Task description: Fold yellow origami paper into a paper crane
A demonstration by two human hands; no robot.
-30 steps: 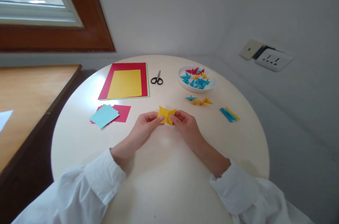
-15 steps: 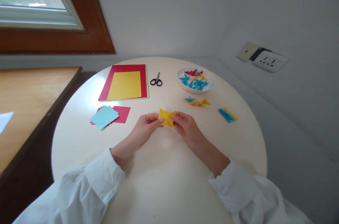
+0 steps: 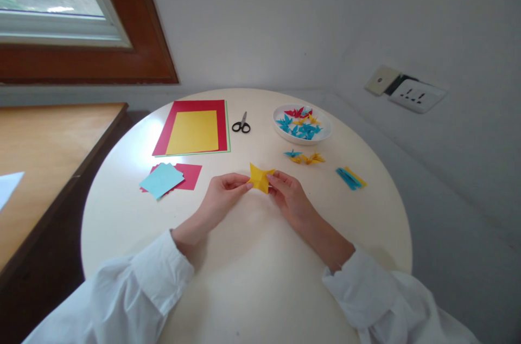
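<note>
A small piece of folded yellow paper (image 3: 259,178) with pointed corners and creases is held between my hands above the round white table. My left hand (image 3: 226,192) pinches its left corner between thumb and fingers. On the other side, my right hand (image 3: 290,193) grips the right edge, thumb on top and fingers behind. Beyond my right hand lie small folded paper cranes, a blue one (image 3: 292,153) and some yellow ones (image 3: 311,158). Left of my left hand are light blue paper squares (image 3: 161,181) resting on red paper squares (image 3: 192,177).
Scissors (image 3: 241,125) with black handles lie at the back, beside large red and yellow sheets (image 3: 193,131). A white dish (image 3: 302,141) holds several red, yellow and blue cranes. Folded blue and yellow strips (image 3: 349,178) lie at the right. A wooden table (image 3: 49,143) stands left.
The yellow paper has turned slightly and shifted a little right. My left fingers have slid outward to its left corner. My right hand keeps its grip.
</note>
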